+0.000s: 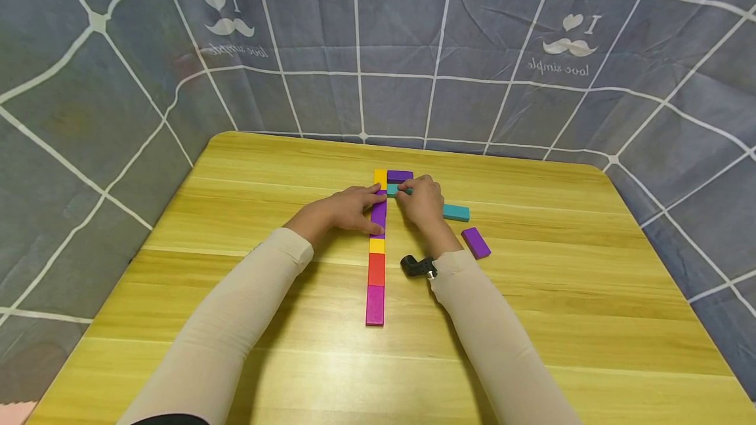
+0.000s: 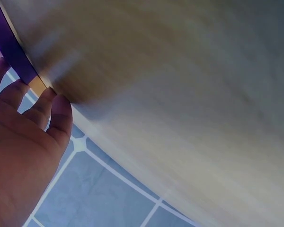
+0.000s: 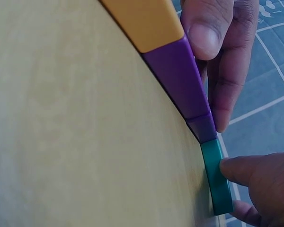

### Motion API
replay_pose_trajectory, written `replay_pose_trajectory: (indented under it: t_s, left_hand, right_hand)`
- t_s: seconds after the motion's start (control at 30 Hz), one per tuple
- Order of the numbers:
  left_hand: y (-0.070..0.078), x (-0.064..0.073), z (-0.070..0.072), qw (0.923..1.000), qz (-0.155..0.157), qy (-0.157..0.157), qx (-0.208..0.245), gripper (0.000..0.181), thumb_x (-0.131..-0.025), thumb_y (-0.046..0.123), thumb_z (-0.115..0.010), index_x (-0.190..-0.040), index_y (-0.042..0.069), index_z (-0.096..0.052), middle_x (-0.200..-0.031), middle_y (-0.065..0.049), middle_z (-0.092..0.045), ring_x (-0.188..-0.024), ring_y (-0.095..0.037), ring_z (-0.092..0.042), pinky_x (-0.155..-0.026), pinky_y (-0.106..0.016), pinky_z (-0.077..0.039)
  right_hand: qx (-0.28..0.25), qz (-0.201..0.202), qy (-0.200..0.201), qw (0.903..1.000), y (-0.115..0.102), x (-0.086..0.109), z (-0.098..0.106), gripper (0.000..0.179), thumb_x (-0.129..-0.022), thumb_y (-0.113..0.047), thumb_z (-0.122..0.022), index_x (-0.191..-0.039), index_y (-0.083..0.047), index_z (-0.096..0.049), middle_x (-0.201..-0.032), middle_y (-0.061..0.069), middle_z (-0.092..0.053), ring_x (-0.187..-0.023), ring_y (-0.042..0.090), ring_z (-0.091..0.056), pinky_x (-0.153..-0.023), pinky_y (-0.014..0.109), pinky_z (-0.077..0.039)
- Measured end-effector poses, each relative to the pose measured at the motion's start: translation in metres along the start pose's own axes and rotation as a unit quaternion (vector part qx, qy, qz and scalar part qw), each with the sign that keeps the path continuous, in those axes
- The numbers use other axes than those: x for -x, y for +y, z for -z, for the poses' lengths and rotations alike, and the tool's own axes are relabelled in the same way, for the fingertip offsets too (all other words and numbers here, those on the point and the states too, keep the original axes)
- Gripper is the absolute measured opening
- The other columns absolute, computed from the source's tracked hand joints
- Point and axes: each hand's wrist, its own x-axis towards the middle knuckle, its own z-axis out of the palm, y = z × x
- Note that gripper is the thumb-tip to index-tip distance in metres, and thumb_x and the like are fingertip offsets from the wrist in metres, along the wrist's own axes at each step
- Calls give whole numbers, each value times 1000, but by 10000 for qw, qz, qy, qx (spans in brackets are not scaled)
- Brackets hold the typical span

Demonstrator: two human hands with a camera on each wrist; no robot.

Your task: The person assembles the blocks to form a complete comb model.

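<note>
"Surface, surrounds?"
"Wooden table (image 1: 177,294); grey, white-gridded curtain (image 1: 319,31) behind."
"Edges?"
"Far edge near the block column (image 1: 376,269)'s top; broad wood either side."
"Left hand (image 1: 351,207)?"
"Fingers spread, touching purple blocks (image 1: 378,215)."
"Right hand (image 1: 423,202)?"
"Pinching far teal block (image 1: 392,191)."
"Its lie?"
"Beside column's upper part, long axis crosswise, pointing right."

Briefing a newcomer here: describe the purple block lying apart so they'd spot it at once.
On the wooden table, find the right hand. To its right are a teal block and, lower in the head view, the purple block. Unlike its teal neighbour, it lies slanted.
</note>
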Motion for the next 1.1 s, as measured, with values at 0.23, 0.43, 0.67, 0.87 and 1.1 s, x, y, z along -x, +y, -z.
replay_pose_trajectory:
  t_s: [0.23,0.43,0.67,0.87,1.1]
  left_hand:
    - [0,0,0,10000,10,36,14,91,-85,54,-72,-158,19,-30,-166,-4,-12,-150,-34,-14,-119,-50,-17]
    - [-1,0,0,10000,14,78,3,91,-84,54,-73,-157,20,-32,-166,-4,-13,-150,-34,-14,-119,-52,-18]
    - [-3,-2,0,9998,-94,148,-59,91,-84,54,-73,-157,20,-33,-165,-5,-15,-149,-35,-17,-119,-49,-19]
    - [-4,-3,-1,9995,-183,228,-148,91,-83,54,-74,-156,19,-34,-164,-7,-19,-148,-36,-19,-119,-48,-20]
    - [-2,-1,0,9995,-170,242,-144,91,-82,54,-75,-156,17,-36,-164,-7,-20,-148,-35,-20,-119,-48,-21]
  right_hand:
    - [3,24,27,10000,1,0,0,22,-95,-26,-67,-110,-13,-77,-122,15,-58,-113,36,-50,-94,53,-42]
    - [-6,30,4,10000,1,1,0,23,-95,-26,-67,-110,-13,-77,-122,14,-58,-114,37,-50,-95,53,-42]
    - [-14,24,-7,10000,0,2,0,23,-95,-26,-67,-111,-13,-77,-122,15,-57,-115,36,-49,-95,54,-41]
    - [0,17,2,10000,0,3,0,23,-95,-26,-67,-111,-13,-77,-124,15,-57,-116,37,-49,-95,55,-41]
    - [48,34,-5,10000,1,2,-1,24,-95,-27,-66,-112,-14,-77,-125,15,-57,-116,37,-49,-95,54,-41]
